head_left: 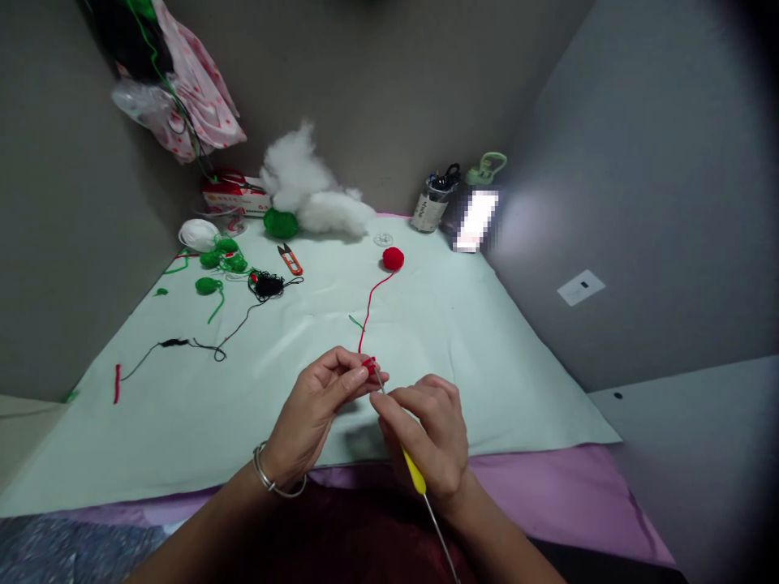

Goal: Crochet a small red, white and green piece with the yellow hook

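My left hand (322, 397) pinches a small red crochet piece (369, 366) between thumb and fingers. In my right hand (426, 430) is a crochet hook (414, 472) with a yellow grip and a metal shaft at each end. The hook's tip meets the red piece; whether it passes through a loop is too small to tell. From the piece, a strand of red yarn (367, 312) runs away across the cloth to a red yarn ball (393, 259). A short green thread (356, 323) lies beside the strand.
On the pale cloth (304, 438) at left lie black yarn (268, 284), green crochet pieces (208, 285), a white yarn ball (198, 234) and orange thread snips (290, 259). White stuffing (310, 186), a pen holder (429, 207) and a bright screen (476, 221) stand along the back.
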Demonstrator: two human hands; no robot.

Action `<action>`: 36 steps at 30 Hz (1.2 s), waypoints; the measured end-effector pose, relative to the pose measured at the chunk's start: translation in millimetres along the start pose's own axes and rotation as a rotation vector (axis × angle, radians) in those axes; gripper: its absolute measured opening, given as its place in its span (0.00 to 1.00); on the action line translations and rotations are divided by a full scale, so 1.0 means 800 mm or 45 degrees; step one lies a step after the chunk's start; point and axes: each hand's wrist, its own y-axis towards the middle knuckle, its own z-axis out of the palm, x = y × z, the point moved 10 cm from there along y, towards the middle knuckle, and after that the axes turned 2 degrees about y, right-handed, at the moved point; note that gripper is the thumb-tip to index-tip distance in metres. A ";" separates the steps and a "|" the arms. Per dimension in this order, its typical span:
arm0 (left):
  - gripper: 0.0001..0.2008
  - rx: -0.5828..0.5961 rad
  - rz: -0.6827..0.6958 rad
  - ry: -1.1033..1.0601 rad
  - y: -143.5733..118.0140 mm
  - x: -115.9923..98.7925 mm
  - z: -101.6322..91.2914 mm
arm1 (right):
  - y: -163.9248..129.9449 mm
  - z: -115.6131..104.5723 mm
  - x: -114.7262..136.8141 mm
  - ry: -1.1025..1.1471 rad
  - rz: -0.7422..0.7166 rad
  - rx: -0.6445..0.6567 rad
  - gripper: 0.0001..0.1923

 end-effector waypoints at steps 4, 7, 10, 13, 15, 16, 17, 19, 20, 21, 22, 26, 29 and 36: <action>0.08 0.090 0.032 0.074 0.000 -0.002 0.003 | 0.003 0.001 -0.011 0.115 0.089 0.036 0.16; 0.08 0.109 0.047 0.126 0.000 -0.004 0.002 | 0.004 0.003 -0.025 0.299 0.226 0.102 0.16; 0.08 0.142 0.016 0.108 -0.001 -0.004 0.005 | -0.001 0.007 -0.042 0.507 0.419 0.146 0.15; 0.08 0.214 -0.066 0.028 -0.004 0.002 0.011 | -0.015 0.012 -0.069 0.770 0.711 0.046 0.14; 0.08 0.252 -0.117 -0.030 -0.006 0.006 0.014 | -0.029 0.018 -0.088 0.958 0.916 -0.064 0.15; 0.07 0.264 -0.134 -0.053 -0.006 0.008 0.015 | -0.035 0.023 -0.094 1.044 0.999 -0.105 0.15; 0.07 0.272 -0.144 -0.071 -0.007 0.009 0.016 | -0.040 0.028 -0.099 1.121 1.064 -0.134 0.16; 0.07 0.286 -0.153 -0.093 -0.008 0.011 0.017 | -0.046 0.038 -0.104 1.253 1.150 -0.166 0.17; 0.07 0.291 -0.155 -0.100 -0.008 0.011 0.018 | -0.048 0.042 -0.105 1.306 1.177 -0.181 0.16; 0.07 0.291 -0.155 -0.106 -0.008 0.012 0.019 | -0.050 0.044 -0.105 1.346 1.198 -0.191 0.15; 0.07 0.286 -0.153 -0.112 -0.008 0.012 0.019 | -0.052 0.047 -0.105 1.369 1.216 -0.192 0.13; 0.06 0.239 -0.120 -0.120 -0.005 0.010 0.018 | -0.055 0.046 -0.104 1.297 1.218 -0.174 0.10; 0.06 0.199 -0.071 -0.068 -0.004 0.008 0.016 | -0.047 0.038 -0.099 1.222 1.112 -0.181 0.07; 0.07 0.162 0.103 0.118 0.001 0.004 0.011 | -0.036 0.040 -0.086 1.332 1.066 -0.166 0.09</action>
